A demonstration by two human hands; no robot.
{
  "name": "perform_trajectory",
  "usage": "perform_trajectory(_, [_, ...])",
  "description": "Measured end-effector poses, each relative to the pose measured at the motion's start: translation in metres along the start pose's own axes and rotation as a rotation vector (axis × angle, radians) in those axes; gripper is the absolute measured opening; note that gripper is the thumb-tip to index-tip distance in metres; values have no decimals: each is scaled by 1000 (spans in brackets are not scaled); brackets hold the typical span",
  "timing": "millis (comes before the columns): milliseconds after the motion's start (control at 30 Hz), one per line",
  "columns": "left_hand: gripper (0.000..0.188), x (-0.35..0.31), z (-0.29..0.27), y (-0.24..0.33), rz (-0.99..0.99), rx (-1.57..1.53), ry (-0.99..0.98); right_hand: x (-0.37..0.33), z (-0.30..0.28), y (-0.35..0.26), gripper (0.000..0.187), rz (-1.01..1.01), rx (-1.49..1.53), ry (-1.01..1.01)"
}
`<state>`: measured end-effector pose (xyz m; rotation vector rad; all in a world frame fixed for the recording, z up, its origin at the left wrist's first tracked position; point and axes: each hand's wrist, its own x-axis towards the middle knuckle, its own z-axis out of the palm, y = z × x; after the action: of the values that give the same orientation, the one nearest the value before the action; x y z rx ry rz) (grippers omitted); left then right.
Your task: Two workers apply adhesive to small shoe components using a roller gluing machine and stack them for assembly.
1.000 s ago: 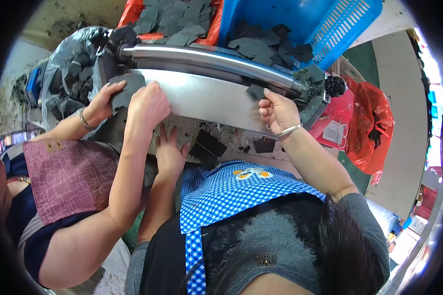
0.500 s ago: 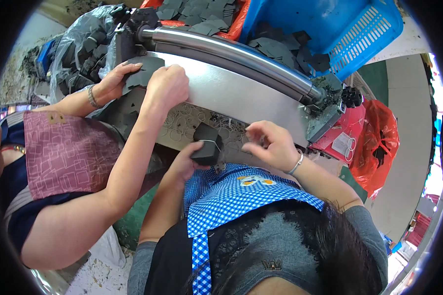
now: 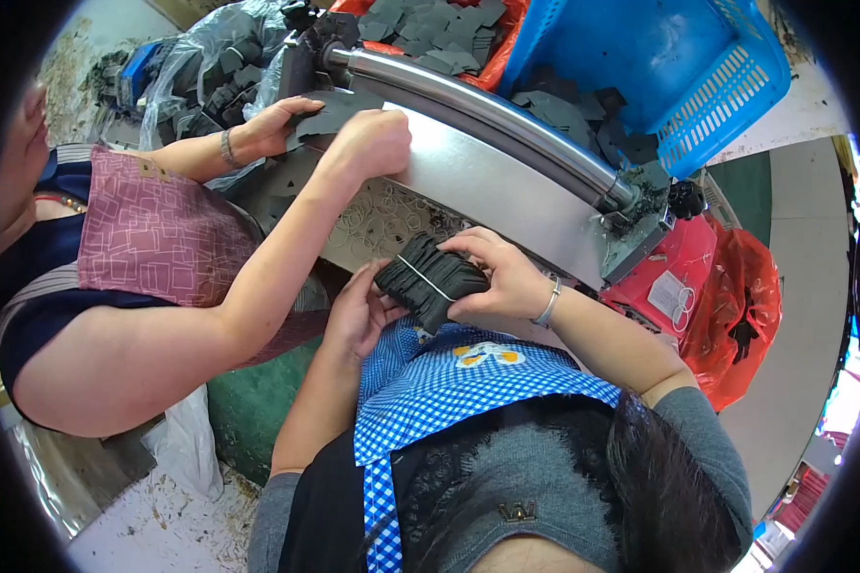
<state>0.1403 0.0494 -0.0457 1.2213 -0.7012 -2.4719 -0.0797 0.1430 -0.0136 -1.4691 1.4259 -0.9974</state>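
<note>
A stack of black sheet pieces (image 3: 430,281) with a pale rubber band round its middle is held between my two hands, just above my blue checked apron. My left hand (image 3: 355,310) grips its left end, fingers partly under it. The right end lies between the thumb and fingers of my right hand (image 3: 500,276). Beyond the stack, loose rubber bands (image 3: 377,218) lie scattered on a pale surface by the metal plate (image 3: 463,181).
A steel roller (image 3: 478,115) spans behind the plate. A co-worker's hands (image 3: 373,145) handle dark sheets (image 3: 333,115) at the left. Farther back are a blue basket (image 3: 726,105) and a red bag of dark pieces (image 3: 430,33). Another red bag (image 3: 745,306) hangs right.
My right hand has come in and taken hold of the stack. The stack has turned, showing its layered edges, and the band now crosses it diagonally. The whole view has shifted slightly.
</note>
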Motion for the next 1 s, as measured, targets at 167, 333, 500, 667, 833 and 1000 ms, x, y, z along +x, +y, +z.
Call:
perform_trajectory(167, [50,-5,21,12,335,1100,164,1,5,-17,66,-229,-327,-13])
perform_trajectory(333, [48,11,14,5,254,653,-166,2,7,-26,64,-284,-366,-50])
perform_trajectory(500, [40,4,19,2,68,231,-78,-3,0,-32,60,-135,-421,-83])
perform_trajectory(667, [37,21,17,-30,443,583,165,-3,2,-16,61,-275,-447,-28])
perform_trajectory(833, [39,24,24,-29,411,385,182,-9,0,-22,61,-119,-301,-49])
perform_trajectory(1000, [42,15,28,-17,291,575,-113,-8,-6,-22,61,-185,-372,-73])
